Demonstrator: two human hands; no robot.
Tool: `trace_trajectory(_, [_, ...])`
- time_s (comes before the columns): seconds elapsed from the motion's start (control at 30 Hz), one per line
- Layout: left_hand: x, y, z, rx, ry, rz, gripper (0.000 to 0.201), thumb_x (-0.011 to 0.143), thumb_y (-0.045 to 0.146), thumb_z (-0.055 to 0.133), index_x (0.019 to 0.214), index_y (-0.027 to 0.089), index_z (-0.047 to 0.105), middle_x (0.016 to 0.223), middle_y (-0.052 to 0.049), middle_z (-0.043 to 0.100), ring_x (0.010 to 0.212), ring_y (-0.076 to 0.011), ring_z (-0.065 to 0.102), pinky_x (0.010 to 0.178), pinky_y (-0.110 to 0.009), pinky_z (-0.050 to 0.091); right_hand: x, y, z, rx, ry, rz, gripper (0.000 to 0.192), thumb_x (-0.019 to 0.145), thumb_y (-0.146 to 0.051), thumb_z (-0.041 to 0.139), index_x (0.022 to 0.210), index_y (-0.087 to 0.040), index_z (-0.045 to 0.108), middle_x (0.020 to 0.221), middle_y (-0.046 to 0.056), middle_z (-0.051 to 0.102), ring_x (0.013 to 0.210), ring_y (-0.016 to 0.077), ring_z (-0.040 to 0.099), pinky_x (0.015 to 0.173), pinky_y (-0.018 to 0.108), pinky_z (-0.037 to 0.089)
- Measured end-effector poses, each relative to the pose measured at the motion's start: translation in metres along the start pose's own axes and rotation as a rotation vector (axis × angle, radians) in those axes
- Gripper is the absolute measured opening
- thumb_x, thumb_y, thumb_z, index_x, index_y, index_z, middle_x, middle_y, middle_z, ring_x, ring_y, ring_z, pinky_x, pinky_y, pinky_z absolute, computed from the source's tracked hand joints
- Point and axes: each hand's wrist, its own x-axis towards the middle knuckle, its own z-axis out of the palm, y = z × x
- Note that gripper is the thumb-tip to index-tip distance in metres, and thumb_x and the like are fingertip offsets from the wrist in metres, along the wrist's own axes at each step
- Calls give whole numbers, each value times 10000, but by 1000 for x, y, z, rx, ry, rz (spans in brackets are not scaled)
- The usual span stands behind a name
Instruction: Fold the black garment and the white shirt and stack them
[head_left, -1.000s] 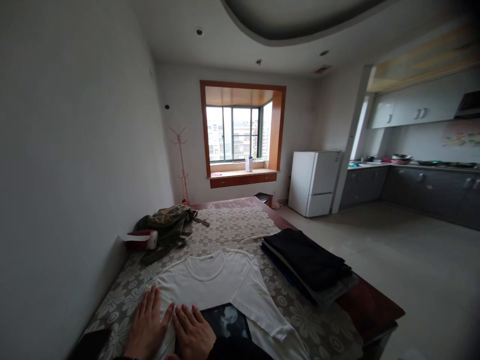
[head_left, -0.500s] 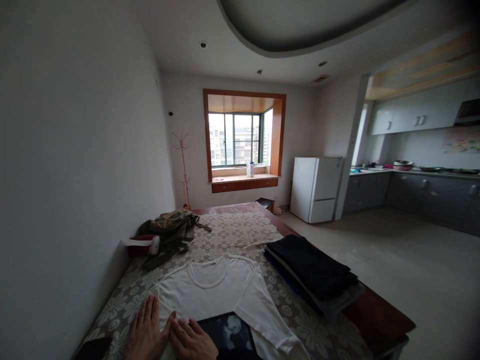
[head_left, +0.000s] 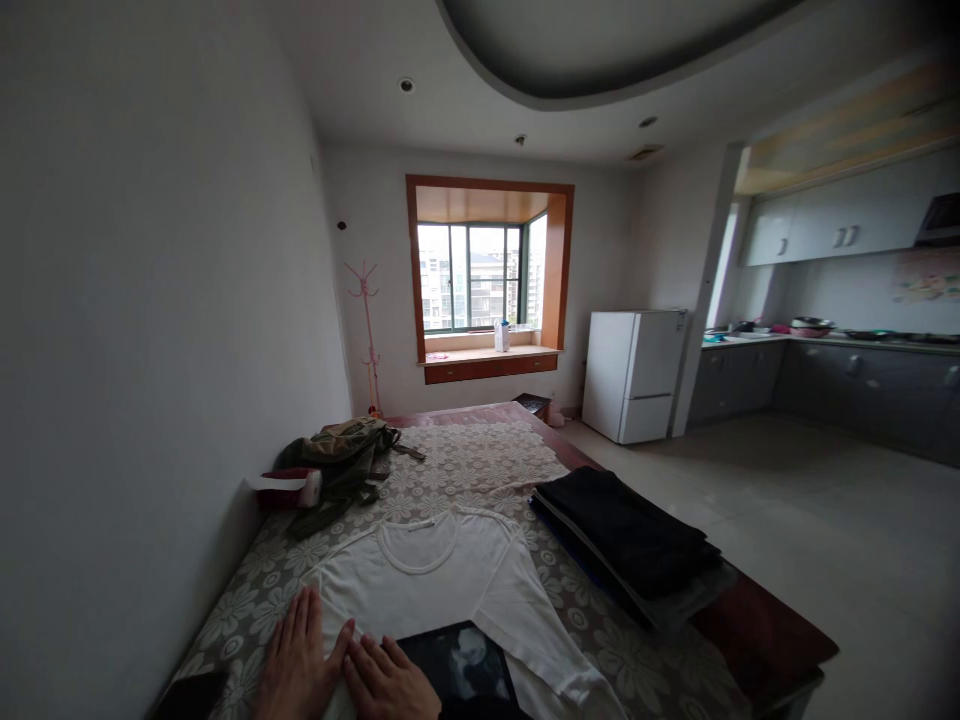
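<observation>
Shirt (head_left: pixel 442 585), white, long-sleeved, is spread flat and face-up on the bed (head_left: pixel 480 455), neckline pointing away, one sleeve trailing down to the right. Both hands are laid flat on its lower left part, fingers stretched, nothing gripped: left hand (head_left: pixel 296 665) palm-down at the shirt's left edge, right hand (head_left: pixel 386 680) just beside it, thumbs nearly touching. Compared w/ a second ago, very little has shifted: hands sit a touch lower in view, still side by side and still pressed on the cloth; the view itself has tipped up slightly. Shirt outline is unchanged, no fold made yet. So the pressing/smoothing of the fabric seems to be ongoing, judged from the flat palms. A dark slab w/ a pale picture (head_left: pixel 461 665) is lying on the shirt by the right hand. Dark folded stack (head_left: pixel 630 535) lies to the right, crumpled olive garment (head_left: pixel 341 460) further up, both apart from the shirt.
</observation>
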Motion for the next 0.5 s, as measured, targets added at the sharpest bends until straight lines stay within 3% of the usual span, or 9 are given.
trace_trajectory(0.13, [1,1,2,-50,66,-55,669,913,499,455,1486,167,556,1529,-202,564,1461,-382,467,1157,-531,400,-7,-11,-53,257,-126,71,792,1004,-626,497,1588,-109,364,1590,184,466,1460,305,479,1196,478,423])
trace_trajectory(0.23, [3,2,7,-108,104,-101,733,871,570,474,1500,200,541,1517,-183,583,1461,-390,460,1155,-537,391,-10,1,-100,412,-196,145,771,1023,-562,482,1640,-154,263,1668,153,349,1536,273,358,1254,466,327])
trace_trajectory(0.3, [4,3,8,-139,105,-135,764,857,593,466,1512,205,529,1524,-178,577,1475,-390,443,1162,-530,381,-12,27,-128,382,-223,293,723,1016,-524,491,1612,-143,345,1680,160,323,1559,289,305,1273,475,276])
trace_trajectory(0.37, [5,5,8,-162,86,-165,822,856,617,431,1532,156,497,1551,-198,542,1495,-383,415,1183,-527,358,-18,64,-149,254,-272,516,737,996,-491,503,1576,-50,394,1664,224,325,1567,329,276,1279,492,239])
trace_trajectory(0.5, [5,7,5,-191,24,-218,1031,859,707,320,1554,-53,359,1624,-286,393,1534,-385,341,1238,-538,272,-45,135,-159,-11,-424,929,911,955,-578,512,1577,60,325,1668,285,259,1579,374,217,1284,486,187])
